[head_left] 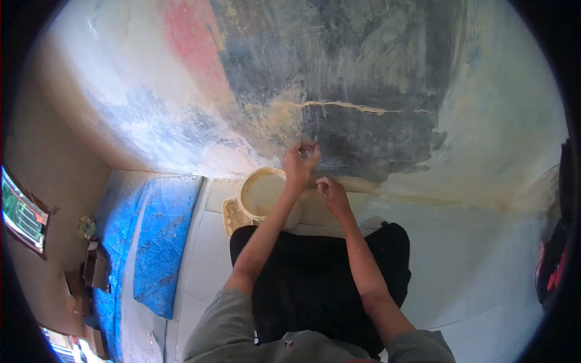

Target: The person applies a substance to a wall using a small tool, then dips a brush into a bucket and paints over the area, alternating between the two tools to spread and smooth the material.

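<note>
a round bucket and a shallow tub by the patched wall

the round bucket (244,201) stands on the pale tiled floor (478,266) at the foot of the wall (387,66), in front of the person's black-clad knees. its mouth is uncovered, and inside lies something pale and greyish, smooth on top; whether it is thin or thick i cannot tell. the inner side below the rim is smeared yellowish-brown.

just beside it, on the left, sits a shallow tub (231,227), partly hidden by the bucket, with tan, patchy matter inside.

the left hand (301,163) is raised near the bucket's right rim, close to the wall, fingers curled and blurred; i cannot tell whether they pinch anything. the right hand (331,195) is a little lower and further right, fingers bent in, and its grip cannot be told either. the two hands are near each other but apart.

above them, a beige line (345,106) crosses the wall's dark patch. far left, past the blue sheet (163,242), stand cardboard boxes (95,266); their contents are too small to tell.
</note>
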`<state>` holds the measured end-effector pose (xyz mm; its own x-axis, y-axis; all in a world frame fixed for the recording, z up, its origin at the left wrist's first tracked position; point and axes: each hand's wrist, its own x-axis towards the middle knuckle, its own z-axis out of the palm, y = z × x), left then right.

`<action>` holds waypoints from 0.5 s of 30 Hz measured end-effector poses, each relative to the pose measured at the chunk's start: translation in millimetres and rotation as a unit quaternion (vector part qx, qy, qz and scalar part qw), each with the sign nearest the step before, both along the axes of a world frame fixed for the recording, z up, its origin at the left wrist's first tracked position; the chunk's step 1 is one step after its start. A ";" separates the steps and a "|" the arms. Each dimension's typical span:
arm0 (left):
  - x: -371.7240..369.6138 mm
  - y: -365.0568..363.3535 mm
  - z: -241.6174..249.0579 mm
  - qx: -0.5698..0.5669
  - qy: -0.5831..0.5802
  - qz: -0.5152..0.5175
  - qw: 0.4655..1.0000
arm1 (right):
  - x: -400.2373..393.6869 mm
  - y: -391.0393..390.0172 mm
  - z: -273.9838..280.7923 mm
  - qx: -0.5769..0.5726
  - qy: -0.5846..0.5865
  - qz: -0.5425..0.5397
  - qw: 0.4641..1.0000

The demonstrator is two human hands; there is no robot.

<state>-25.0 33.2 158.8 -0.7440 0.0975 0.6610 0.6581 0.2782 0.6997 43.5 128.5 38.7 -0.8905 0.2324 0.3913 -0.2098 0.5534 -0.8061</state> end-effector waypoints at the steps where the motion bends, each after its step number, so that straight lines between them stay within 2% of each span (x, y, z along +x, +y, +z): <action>1: 17.1 0.8 -5.3 0.049 -0.083 -0.027 0.995 | 5.2 1.4 9.8 0.010 -0.006 -0.001 1.000; 3: 40.5 1.9 -28.1 0.116 -0.129 -0.059 0.983 | 16.1 9.1 33.1 -0.170 0.006 0.034 0.985; 4: 51.0 0.8 -42.7 0.167 -0.172 -0.089 0.967 | 24.6 13.0 39.4 -0.161 -0.001 0.031 0.986; 6: 71.9 -9.1 -70.8 0.161 -0.228 -0.100 0.955 | 46.4 17.9 45.0 -0.319 -0.008 0.080 0.944; 7: 80.0 -14.7 -82.7 0.146 -0.274 -0.112 0.944 | 56.6 21.0 40.8 -0.314 -0.016 0.078 0.946; 9: 90.5 -28.2 -100.7 0.149 -0.324 -0.148 0.923 | 71.2 28.4 25.1 -0.380 -0.187 0.052 0.905; 10: 95.0 -31.9 -109.2 0.143 -0.367 -0.184 0.901 | 73.0 26.4 25.0 -0.375 -0.192 0.049 0.905; 12: 96.5 -32.7 -121.4 0.140 -0.371 -0.181 0.900 | 71.3 13.4 24.9 -0.300 -0.180 0.038 0.936; 13: 94.5 -35.4 -128.5 0.135 -0.370 -0.176 0.902 | 71.5 9.0 14.8 -0.302 -0.181 0.037 0.935; 15: 89.5 -38.5 -144.5 0.133 -0.377 -0.193 0.896 | 61.3 13.1 -11.8 -0.167 -0.125 0.037 0.977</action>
<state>64.4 -5.3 14.3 -0.9337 0.3572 0.0232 -0.0177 -0.1106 0.9937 104.8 141.6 26.9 -0.9678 0.2409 0.0728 -0.0131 0.2408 -0.9705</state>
